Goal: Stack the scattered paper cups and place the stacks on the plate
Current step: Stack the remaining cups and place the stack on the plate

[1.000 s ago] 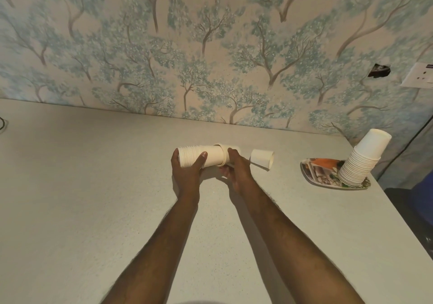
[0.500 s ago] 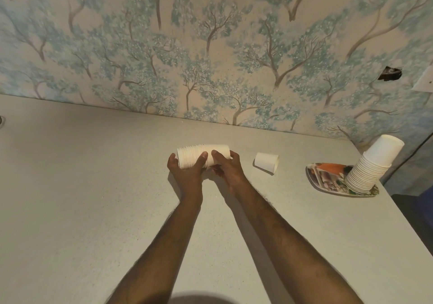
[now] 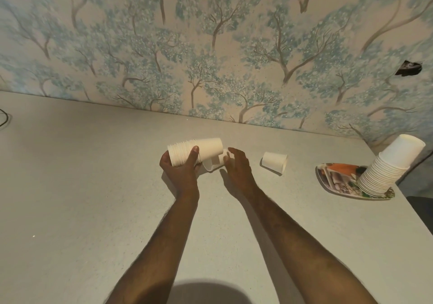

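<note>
Your left hand (image 3: pixel 181 169) is wrapped around a stack of white paper cups (image 3: pixel 195 151), held on its side just above the table (image 3: pixel 82 186), with the rims to your left and the closed bottom end pointing right. Your thumb lies across the front of the stack and your fingers curl behind it. Your right hand (image 3: pixel 235 165) is open, with the fingers spread a little, and it holds nothing. It sits just to the right of the stack. Between your two hands, under the stack, a loose cup (image 3: pixel 212 164) lies on its side on the table; your right hand is very close to it, but you cannot tell if it touches. Another single cup (image 3: pixel 274 162) lies on its side a bit further right, apart from your hand. Near the right edge of the table is a plate (image 3: pixel 335 179) with a colourful picture on it. A tall stack of upside-down cups (image 3: pixel 389 170) stands on the plate and leans to the right. Behind the table is a wall (image 3: pixel 210 45) covered with blue painted trees.
</note>
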The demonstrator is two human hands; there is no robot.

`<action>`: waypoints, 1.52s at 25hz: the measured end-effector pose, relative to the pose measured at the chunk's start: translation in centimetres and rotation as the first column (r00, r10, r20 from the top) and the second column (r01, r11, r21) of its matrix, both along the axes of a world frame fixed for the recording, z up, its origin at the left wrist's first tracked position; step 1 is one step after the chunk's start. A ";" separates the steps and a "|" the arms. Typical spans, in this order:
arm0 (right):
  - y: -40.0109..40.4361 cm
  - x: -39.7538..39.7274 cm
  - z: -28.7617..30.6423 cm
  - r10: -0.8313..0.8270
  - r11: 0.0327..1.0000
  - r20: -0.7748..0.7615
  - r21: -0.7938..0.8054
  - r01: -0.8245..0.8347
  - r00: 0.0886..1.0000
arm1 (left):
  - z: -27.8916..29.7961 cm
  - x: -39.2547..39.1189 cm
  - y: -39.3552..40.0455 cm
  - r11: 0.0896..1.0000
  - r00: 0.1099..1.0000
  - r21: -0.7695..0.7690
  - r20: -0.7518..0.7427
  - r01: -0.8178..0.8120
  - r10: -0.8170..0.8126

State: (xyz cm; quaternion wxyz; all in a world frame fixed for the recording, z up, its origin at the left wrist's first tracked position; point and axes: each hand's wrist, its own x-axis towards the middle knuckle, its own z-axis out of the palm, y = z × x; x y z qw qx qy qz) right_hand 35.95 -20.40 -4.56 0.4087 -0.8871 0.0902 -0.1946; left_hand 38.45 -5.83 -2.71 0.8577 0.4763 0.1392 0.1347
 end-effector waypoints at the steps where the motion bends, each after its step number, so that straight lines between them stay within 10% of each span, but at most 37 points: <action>1: -0.3 -0.1 -0.5 0.052 0.979 0.026 -0.197 -0.046 0.998 | 0.0 0.1 0.3 1.000 1.000 -0.007 -0.001 -0.006 0.006; 7: 0.6 1.6 -1.0 0.183 0.752 -0.035 -0.639 -0.163 0.983 | -0.3 0.5 1.9 0.999 1.000 -0.035 0.008 -0.026 0.026; 22: -1.9 -0.8 -0.3 0.068 0.955 0.036 -0.293 -0.055 0.997 | -0.4 -0.7 2.5 0.999 0.999 -0.009 0.011 0.038 -0.038; 38: -2.4 -2.5 2.8 0.193 0.897 0.121 -0.425 -0.125 0.974 | -0.1 -2.4 -2.0 0.965 0.977 0.157 0.014 0.208 -0.213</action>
